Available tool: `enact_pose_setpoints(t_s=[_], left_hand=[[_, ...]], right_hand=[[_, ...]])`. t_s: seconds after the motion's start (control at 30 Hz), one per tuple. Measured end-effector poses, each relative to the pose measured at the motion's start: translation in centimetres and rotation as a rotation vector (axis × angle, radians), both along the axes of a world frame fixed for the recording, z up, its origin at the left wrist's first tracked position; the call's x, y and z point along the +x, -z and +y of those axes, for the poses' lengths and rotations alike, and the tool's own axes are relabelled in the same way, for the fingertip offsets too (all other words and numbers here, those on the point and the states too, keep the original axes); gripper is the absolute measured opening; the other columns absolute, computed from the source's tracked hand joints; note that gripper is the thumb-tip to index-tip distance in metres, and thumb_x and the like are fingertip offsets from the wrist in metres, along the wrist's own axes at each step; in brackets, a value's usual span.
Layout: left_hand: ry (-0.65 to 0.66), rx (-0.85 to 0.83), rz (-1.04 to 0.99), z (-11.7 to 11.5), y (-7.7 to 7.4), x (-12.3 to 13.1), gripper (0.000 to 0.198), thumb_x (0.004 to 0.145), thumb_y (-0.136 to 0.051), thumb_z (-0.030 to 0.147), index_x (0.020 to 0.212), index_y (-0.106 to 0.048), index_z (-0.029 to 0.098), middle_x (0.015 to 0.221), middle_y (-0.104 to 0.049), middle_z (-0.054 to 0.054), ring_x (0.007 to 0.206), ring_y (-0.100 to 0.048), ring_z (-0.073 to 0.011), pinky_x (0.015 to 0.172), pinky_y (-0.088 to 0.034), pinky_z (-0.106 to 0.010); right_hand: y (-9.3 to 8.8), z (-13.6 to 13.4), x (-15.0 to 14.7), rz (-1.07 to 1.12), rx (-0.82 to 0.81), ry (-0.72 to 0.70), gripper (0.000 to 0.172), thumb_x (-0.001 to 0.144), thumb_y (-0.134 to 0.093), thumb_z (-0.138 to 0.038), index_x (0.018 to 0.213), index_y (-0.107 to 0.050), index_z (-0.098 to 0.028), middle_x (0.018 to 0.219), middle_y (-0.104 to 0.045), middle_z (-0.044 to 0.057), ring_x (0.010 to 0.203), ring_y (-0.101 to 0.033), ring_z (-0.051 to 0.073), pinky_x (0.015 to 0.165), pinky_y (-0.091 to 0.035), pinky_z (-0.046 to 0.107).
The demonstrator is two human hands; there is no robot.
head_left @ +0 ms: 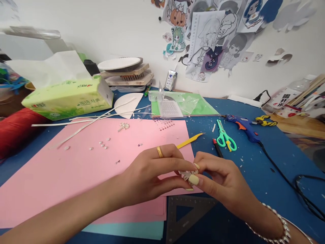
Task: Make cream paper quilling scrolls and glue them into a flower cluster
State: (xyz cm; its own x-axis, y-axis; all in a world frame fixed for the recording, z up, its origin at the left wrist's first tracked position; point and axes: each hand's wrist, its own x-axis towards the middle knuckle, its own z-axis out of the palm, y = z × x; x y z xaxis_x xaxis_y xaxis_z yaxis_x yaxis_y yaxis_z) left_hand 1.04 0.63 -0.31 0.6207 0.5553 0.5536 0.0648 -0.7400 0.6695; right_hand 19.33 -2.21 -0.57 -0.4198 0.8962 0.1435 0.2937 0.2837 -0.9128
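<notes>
My left hand [152, 174], with a gold ring, and my right hand [223, 181], with a pearl bracelet at the wrist, meet over the front edge of a pink paper sheet [76, 169]. Both pinch one small white folded paper piece [186, 175] between fingertips. A yellow tweezers [190, 140] lies on the pink sheet just behind my left fingers. Small white paper bits and a little paper flower [123, 126] lie farther back on the sheet.
Green scissors [225, 137], a red pen [217, 147] and a blue glue gun [243, 127] with black cord lie right. A set square [186, 213] sits in front. Tissue pack [68, 98], white paper strips, red yarn [15, 130], green sheet behind.
</notes>
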Motion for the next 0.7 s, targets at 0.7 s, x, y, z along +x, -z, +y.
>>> enact_pose_setpoints(t_s=[0.7], left_hand=[[0.023, -0.021, 0.020, 0.17, 0.19, 0.14, 0.025, 0.068, -0.064, 0.011, 0.093, -0.062, 0.012, 0.075, -0.057, -0.004, 0.067, -0.056, -0.0088, 0.062, -0.047, -0.016]], right_hand=[[-0.01, 0.26, 0.34, 0.001, -0.164, -0.069, 0.016, 0.077, -0.052, -0.027, 0.066, -0.052, -0.016, 0.066, -0.047, -0.001, 0.063, -0.044, 0.010, 0.056, -0.036, 0.024]])
